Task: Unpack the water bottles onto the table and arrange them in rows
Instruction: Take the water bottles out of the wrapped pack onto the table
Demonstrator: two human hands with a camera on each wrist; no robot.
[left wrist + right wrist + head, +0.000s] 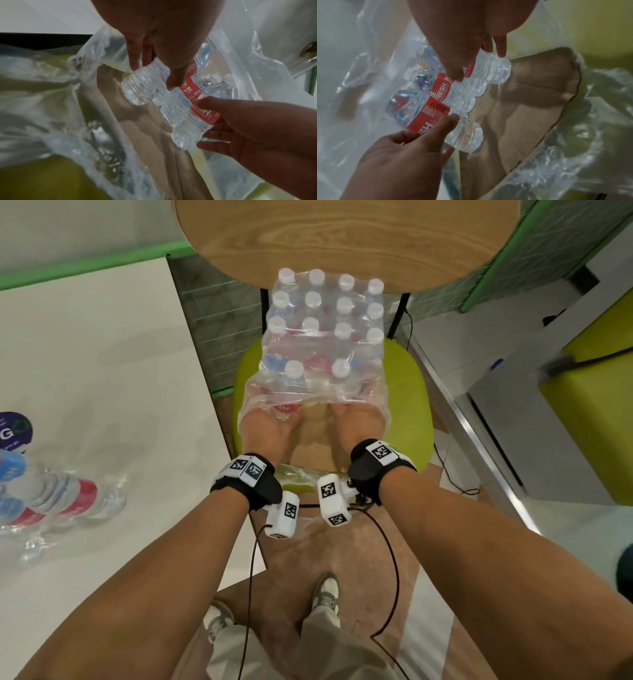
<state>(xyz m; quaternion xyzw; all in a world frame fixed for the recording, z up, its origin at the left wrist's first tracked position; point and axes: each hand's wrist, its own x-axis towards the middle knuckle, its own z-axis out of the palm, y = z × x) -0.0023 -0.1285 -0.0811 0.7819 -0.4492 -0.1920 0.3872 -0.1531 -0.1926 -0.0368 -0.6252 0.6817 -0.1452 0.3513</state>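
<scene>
A shrink-wrapped pack of water bottles (325, 337) with white caps stands on a green chair (409, 405). Its near end is torn open. Both hands reach inside under the loose wrap (342, 393). My left hand (263, 429) (152, 77) grips a red-labelled bottle (137, 89) (465, 136) at one end of the front row. At the other end my right hand (352, 422) (479, 66) grips the bottle (494, 71) (187, 129) there. Two more bottles lie between them. All rest tilted over a brown cardboard base (530, 108).
A white table (102, 371) stands to my left, with several bottles (61, 498) lying in wrap at its left edge. A round wooden table (342, 234) overhangs the far end of the pack. Cables (394, 559) hang from my wrists.
</scene>
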